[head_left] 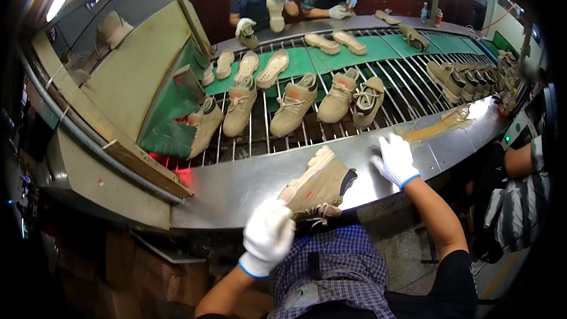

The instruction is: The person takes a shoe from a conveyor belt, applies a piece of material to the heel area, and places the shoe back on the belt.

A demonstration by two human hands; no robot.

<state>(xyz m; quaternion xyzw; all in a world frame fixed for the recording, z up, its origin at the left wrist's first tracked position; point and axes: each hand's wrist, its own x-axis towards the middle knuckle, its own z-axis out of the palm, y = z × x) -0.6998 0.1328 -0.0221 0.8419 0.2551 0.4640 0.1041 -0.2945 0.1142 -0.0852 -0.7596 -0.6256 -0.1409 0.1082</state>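
A beige lace-up shoe (322,189) is tilted on its side in front of me, at the near edge of the metal ledge. Its pale sole faces up and left, and its dark-lined collar points right. My left hand (269,233), in a white glove with a blue cuff, is closed at the toe end; the glove hides just where the fingers grip. To the right of the shoe, apart from it, my right hand (396,160) hovers over the ledge in a matching glove. Its fingers are spread and hold nothing.
Beyond the steel ledge (230,186), several beige shoes (293,105) stand on a metal-rod conveyor. Loose soles (273,68) lie on the green belt (387,48) behind. More shoes (463,80) line up at right. Two gloved people work across the line. A beige machine housing (127,62) stands left.
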